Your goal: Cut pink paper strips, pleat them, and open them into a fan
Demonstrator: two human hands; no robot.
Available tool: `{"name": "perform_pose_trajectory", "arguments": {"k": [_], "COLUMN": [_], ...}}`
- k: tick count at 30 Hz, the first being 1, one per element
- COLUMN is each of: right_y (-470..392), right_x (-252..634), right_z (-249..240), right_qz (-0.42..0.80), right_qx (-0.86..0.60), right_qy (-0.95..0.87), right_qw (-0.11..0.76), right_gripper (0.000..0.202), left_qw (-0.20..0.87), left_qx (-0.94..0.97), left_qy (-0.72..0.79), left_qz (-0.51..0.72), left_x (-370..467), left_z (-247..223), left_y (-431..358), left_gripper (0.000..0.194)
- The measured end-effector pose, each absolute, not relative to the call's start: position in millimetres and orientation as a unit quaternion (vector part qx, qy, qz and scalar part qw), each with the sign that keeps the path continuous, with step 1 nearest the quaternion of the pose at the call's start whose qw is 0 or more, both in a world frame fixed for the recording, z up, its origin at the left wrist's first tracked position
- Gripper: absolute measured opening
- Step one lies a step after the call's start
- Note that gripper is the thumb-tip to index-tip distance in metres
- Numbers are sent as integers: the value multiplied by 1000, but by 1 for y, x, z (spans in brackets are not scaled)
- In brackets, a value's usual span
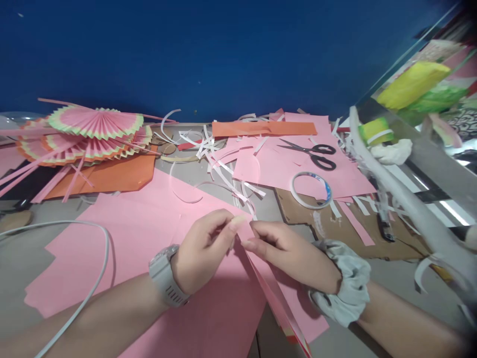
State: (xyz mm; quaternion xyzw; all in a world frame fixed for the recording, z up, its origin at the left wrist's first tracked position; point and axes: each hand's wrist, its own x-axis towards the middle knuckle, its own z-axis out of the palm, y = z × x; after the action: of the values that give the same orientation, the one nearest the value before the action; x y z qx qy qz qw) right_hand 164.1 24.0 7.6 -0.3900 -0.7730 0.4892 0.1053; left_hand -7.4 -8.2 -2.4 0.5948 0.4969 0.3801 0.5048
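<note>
Toward the near edge of the tabletop [18, 258], pink strip [245, 231]: its upper end sits between both hands, above the large pink sheet [149, 223]; an uneven pinch could skew it.
Left hand [203, 248]: thumb and forefinger pinch the strip's end; too much pressure might crumple it.
Right hand [286, 248]: thumb and fingers grip the strip just beside; pulling against the left could tear it.
White cable [105, 248]: crosses the left forearm [126, 308]; a sweeping arm could drag it.
Scissors [312, 150]: lie toward the far edge, near the tape roll [328, 193]; a careless reach could meet the blades.
</note>
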Motion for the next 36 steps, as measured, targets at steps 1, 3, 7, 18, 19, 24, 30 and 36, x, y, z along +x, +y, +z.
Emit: {"name": "perform_pose_trajectory", "arguments": {"k": [1, 3, 7, 18, 19, 24, 30, 36], "right_y": [24, 24, 24, 21, 21, 22, 24, 22], "right_x": [164, 165, 163, 159, 159, 159, 157, 159], "right_z": [7, 7, 9, 11, 11, 11, 12, 11], "right_qz": [486, 477, 457, 433, 433, 438, 442, 408], "right_qx": [-393, -401, -402, -402, -402, -399, -386, -414], "right_qy": [-773, -773, -783, -798, -798, -796, -797, -804], "right_qw": [111, 120, 127, 117, 117, 125, 142, 129], "right_gripper": [39, 39, 39, 42, 42, 39, 33, 31], "left_qw": [506, 517, 552, 565, 560, 560, 542, 520], "left_qx": [589, 572, 543, 478, 478, 473, 453, 452], "left_qy": [495, 491, 474, 493, 496, 502, 508, 514], "left_qz": [389, 405, 419, 458, 460, 459, 493, 511], "left_x": [-7, -6, -5, -4, -4, -4, -8, -7], "left_z": [-3, -3, -2, -1, -1, -1, -2, -1], "left_y": [-8, -7, -7, -10, -10, -9, -5, -6], "left_gripper": [30, 30, 30, 28, 28, 27, 24, 23]}}
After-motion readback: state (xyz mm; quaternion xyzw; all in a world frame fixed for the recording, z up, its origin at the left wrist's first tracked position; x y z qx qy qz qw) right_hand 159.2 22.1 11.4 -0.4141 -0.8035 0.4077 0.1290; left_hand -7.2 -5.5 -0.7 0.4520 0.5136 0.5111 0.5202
